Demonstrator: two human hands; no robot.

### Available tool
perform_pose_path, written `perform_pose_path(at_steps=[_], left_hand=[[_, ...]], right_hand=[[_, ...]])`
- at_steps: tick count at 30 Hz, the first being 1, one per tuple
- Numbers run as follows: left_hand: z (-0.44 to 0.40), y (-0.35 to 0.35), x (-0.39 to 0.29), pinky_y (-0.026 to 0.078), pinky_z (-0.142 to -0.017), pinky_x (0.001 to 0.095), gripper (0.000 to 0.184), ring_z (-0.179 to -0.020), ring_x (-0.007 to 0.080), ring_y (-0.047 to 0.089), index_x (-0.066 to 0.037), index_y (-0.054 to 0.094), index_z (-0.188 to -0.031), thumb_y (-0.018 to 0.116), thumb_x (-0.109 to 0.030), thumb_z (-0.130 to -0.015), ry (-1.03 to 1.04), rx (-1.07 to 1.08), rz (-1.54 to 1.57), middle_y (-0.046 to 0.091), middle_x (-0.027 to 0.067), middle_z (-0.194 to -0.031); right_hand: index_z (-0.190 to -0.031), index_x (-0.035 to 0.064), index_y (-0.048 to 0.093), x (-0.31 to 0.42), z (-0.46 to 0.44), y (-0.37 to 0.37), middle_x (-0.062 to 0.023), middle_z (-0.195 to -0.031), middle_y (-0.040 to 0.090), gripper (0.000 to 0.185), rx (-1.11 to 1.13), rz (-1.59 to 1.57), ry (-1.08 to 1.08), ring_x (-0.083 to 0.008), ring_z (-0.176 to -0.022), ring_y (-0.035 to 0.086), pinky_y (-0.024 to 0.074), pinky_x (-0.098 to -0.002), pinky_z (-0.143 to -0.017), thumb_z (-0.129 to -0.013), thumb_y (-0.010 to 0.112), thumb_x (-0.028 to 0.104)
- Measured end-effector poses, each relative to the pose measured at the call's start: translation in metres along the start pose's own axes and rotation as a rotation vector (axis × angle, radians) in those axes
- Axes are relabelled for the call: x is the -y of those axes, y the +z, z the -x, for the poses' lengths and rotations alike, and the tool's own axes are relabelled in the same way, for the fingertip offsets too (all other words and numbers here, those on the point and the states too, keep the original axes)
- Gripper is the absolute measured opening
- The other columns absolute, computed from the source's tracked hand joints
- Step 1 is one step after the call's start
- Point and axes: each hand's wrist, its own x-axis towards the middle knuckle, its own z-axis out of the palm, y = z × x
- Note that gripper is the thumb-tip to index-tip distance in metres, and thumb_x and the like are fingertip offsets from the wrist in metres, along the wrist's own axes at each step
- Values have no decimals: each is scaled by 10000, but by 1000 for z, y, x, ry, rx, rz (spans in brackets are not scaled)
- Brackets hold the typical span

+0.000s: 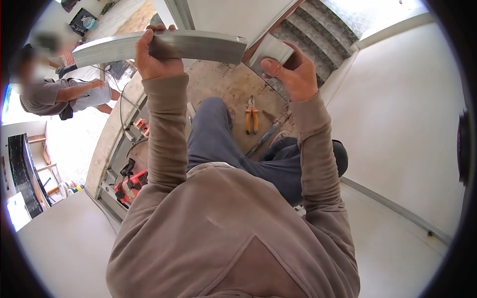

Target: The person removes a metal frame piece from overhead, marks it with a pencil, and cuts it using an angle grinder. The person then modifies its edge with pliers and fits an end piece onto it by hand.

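Observation:
My left hand (160,63) is raised and wrapped around a long silver metal profile (213,45), which lies nearly level across the upper view. Fingertips show over its top edge and the thumb presses on its near side. Just to the right, my right hand (297,74) grips a short metal profile piece (274,51), thumb in front and the other fingers mostly hidden behind. A small gap separates this piece from the right end of the long profile. Below, pliers (252,119) with orange handles lie on the stained floor, beside a long tool with a bluish handle (263,140).
Grey stone stairs (315,37) rise at the upper right, with a white wall (407,109) along the right. A red tool (131,186) and an orange one (142,127) sit by a metal track at left. Another person (54,97) stands farther left.

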Motion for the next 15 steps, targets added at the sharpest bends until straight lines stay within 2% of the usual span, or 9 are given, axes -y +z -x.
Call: perform_pose_path(at_steps=[5, 15], left_hand=[[7, 18, -8, 452, -1022, 464, 208, -977, 289, 597, 11, 628, -998, 672, -107, -833, -6, 24, 5, 649, 140, -949], [13, 34, -5, 459, -1030, 467, 195, -981, 279, 599, 14, 630, -980, 669, -110, -836, 1, 31, -14, 646, 129, -950]], right_hand=[[-1260, -39, 553, 4, 9, 19, -92, -1108, 673, 508, 0, 86, -122, -147, -974, 652, 536, -274, -818, -839, 808, 85], [-1221, -24, 563, 8, 5, 13, -80, -1046, 683, 422, 102, 51, -65, -120, -941, 638, 535, -263, -796, -861, 768, 57]])
